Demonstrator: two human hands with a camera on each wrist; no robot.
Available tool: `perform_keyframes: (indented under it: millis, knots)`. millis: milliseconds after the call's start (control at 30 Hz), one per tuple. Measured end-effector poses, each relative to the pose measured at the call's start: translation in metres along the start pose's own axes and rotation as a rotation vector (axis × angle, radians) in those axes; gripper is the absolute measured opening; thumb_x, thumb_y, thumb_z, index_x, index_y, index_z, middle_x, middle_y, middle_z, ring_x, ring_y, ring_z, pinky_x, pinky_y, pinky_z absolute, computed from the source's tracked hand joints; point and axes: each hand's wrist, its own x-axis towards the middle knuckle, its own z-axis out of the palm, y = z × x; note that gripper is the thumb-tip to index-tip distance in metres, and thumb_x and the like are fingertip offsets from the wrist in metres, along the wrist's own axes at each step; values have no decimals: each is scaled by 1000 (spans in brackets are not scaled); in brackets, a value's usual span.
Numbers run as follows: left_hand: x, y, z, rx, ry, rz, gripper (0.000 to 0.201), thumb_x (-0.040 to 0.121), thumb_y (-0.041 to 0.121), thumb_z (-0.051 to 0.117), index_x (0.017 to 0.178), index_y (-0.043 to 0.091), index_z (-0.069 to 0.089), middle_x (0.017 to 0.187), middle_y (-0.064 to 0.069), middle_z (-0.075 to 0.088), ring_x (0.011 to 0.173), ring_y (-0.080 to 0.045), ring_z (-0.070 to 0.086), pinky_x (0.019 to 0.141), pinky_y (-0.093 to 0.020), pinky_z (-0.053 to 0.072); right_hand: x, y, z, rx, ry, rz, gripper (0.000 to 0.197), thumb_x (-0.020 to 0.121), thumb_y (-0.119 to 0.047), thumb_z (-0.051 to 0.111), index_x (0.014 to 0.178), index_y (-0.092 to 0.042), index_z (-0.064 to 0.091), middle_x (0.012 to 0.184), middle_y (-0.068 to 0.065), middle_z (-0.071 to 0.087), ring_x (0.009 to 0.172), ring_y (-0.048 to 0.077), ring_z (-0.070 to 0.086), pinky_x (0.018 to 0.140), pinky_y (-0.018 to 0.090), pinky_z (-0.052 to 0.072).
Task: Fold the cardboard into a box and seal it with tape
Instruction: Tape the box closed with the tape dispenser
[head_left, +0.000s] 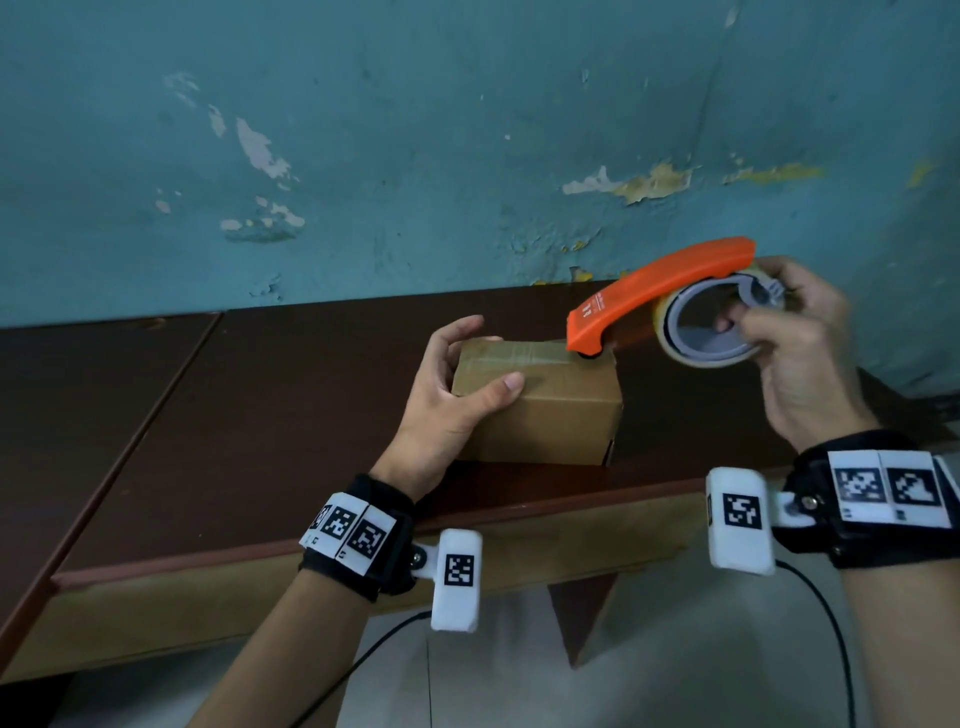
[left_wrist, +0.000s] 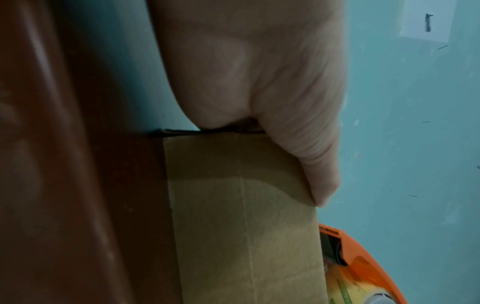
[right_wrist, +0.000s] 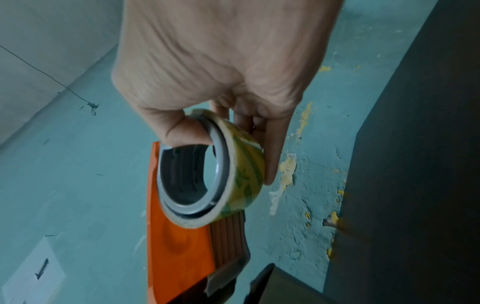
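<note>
box (head_left: 545, 410) far side hidden — left-wrist view blurred

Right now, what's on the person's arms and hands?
Bare hands and forearms, no sleeves or gloves. Each wrist has a black band: left band, right band, with white panels of black square codes. A white camera block hangs off each, with a black cable.

1. Head view is looking dim and soft; light is coming from above and in front, with the wall (head_left: 363, 130) evenly lit.
2. The box (head_left: 540, 410) is casting a dark shadow onto the table (head_left: 260, 415) at its right.
3. Table edges are bowing from wide-angle distortion.
4. Left wrist view is blurring badly; the left hand (left_wrist: 259, 82) is looking washed out.
5. Right wrist view is smearing on the right hand (right_wrist: 215, 61); its right side is going dark.
</note>
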Motion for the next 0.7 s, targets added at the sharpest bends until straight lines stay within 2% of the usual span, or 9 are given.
perform_keyframes:
  millis: [133,200,367,533,633,700]
  knots:
    - [-2,2,-1,9,-28,18,73,80,11,83,145,19,49,133,-8,63,110,-10,69,87,-26,57,-2,1,1,16,4,-11,33,52,-16,63,84,-18,67,78,2,64,74,16,60,70,30,49]
    - [-2,3,-1,13,-39,20,71,82,10,80,145,20,50,132,-6,63,109,-10,69,87,-26,58,-2,-1,2,29,16,-17,32,52,-18,62,83,-19,68,77,0,64,74,16,60,70,32,48]
    - [-2,2,-2,19,-38,20,68,81,14,83,142,23,54,130,-2,64,118,-21,66,95,-33,58,1,-7,5,50,36,-61,34,62,1,55,89,-16,66,71,-14,66,70,6,62,69,25,50]
    - [-1,2,-3,21,-44,27,67,80,16,83,141,24,55,130,0,64,127,-31,62,105,-43,55,1,-8,12,136,62,-66,36,65,6,48,91,-13,64,66,-14,64,66,5,59,65,21,49]
    - [-1,2,-3,17,-52,27,67,81,15,83,141,24,55,132,-3,63,126,-32,62,104,-43,56,3,-12,16,149,71,-93,38,66,6,48,94,-12,66,67,-14,63,67,7,58,67,21,48]
    - [-2,4,-2,12,-58,25,70,82,13,85,143,21,53,130,-2,63,121,-28,65,101,-39,57,3,-13,16,130,63,-103,40,67,8,48,96,-12,67,68,-15,65,69,5,60,67,20,48]
